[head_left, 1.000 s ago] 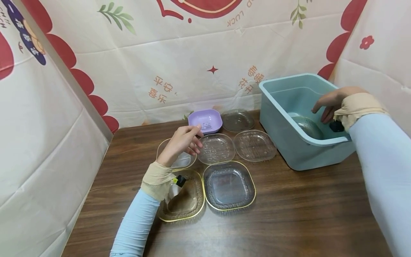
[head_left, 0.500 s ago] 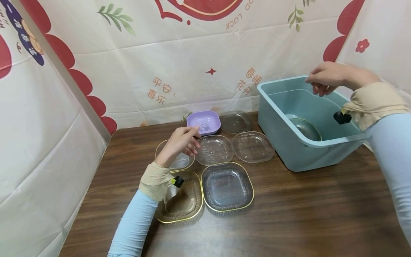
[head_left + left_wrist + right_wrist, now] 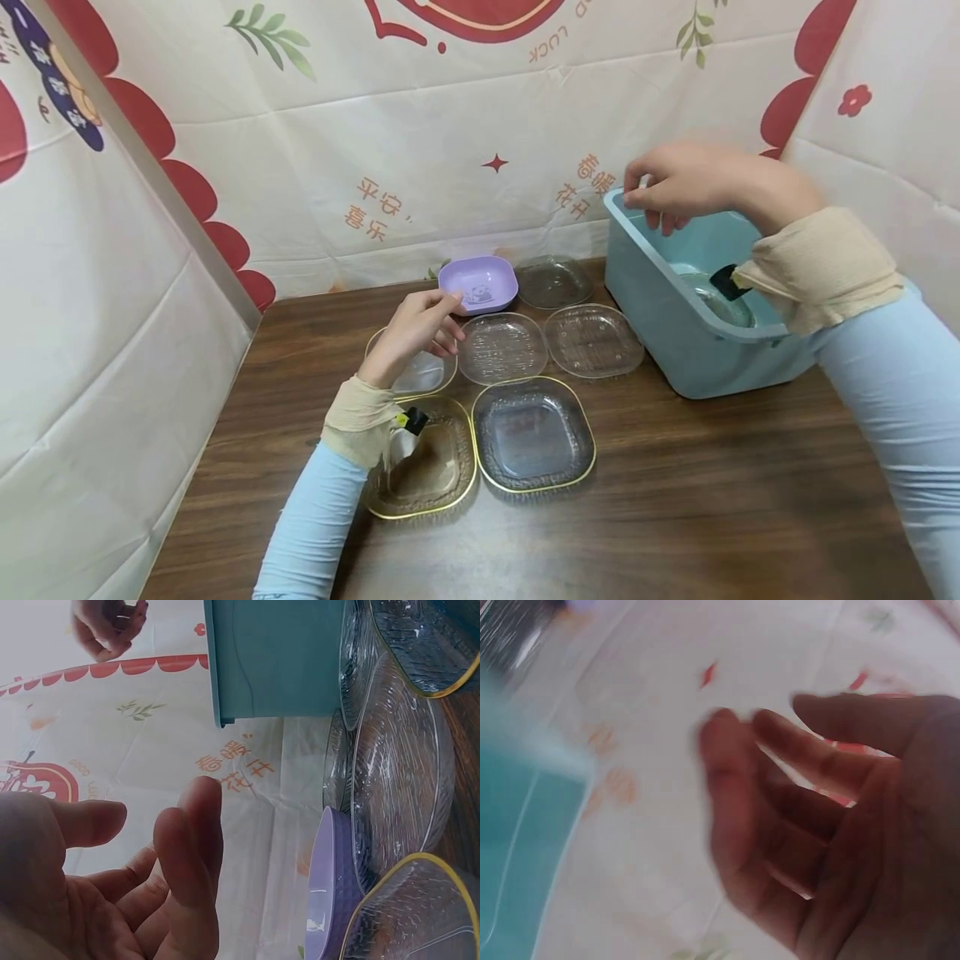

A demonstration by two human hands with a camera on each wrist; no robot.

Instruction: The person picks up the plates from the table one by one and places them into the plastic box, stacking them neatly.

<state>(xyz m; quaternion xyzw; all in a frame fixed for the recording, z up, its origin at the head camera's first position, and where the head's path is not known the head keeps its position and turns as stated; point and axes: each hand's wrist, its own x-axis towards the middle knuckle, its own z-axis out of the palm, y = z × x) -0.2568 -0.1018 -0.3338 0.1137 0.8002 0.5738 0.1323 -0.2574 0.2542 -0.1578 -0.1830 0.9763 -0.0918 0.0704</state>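
My left hand (image 3: 416,333) hovers above a gold-rimmed clear dish (image 3: 427,377), its fingers loosely bent and holding nothing. Close beyond its fingertips is a purple dish (image 3: 480,283) with a panda print. The right hand (image 3: 701,185) is raised over the left rim of a blue-green bin (image 3: 660,358). In the right wrist view this hand (image 3: 810,817) is blurred, with a bare gap between thumb and fingers. Inside the bin lies a clear dish (image 3: 723,307), partly hidden by the bin's wall and the wrist.
Two ribbed clear plates (image 3: 504,348) lie mid-table, with a dark see-through plate (image 3: 555,282) behind. Nearer stand a gold-rimmed bluish dish (image 3: 534,433) and an amber one (image 3: 442,475), partly under the left wrist. A printed cloth (image 3: 450,150) hangs behind the wooden table (image 3: 675,500).
My right hand has come up out of the bin, holding nothing, and then swung left to its left rim. The left hand has stayed almost still. The dishes have not moved.
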